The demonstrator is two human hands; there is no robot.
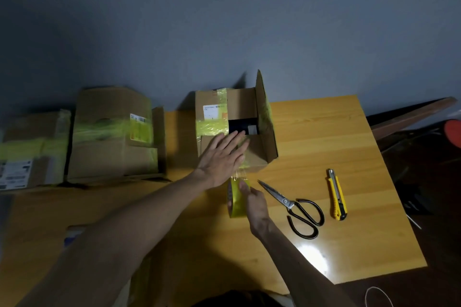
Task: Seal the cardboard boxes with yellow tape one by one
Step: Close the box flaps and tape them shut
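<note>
Tabletop (324, 137): we are pressing tape (241, 174) onto the box (239, 103), left hand (222, 154) spread, right hand (255, 205) gripping the roll (234, 207), ideally taut.

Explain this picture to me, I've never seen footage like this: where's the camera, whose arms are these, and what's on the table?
No machine here: one camera worn on a person's head looks down at their own arms. The left hand lies flat on a cardboard box, pressing down yellow tape. The right hand holds the tape roll. One box flap stands open. On the wooden table lie scissors and a yellow utility knife. A larger taped box stands further left.
</note>
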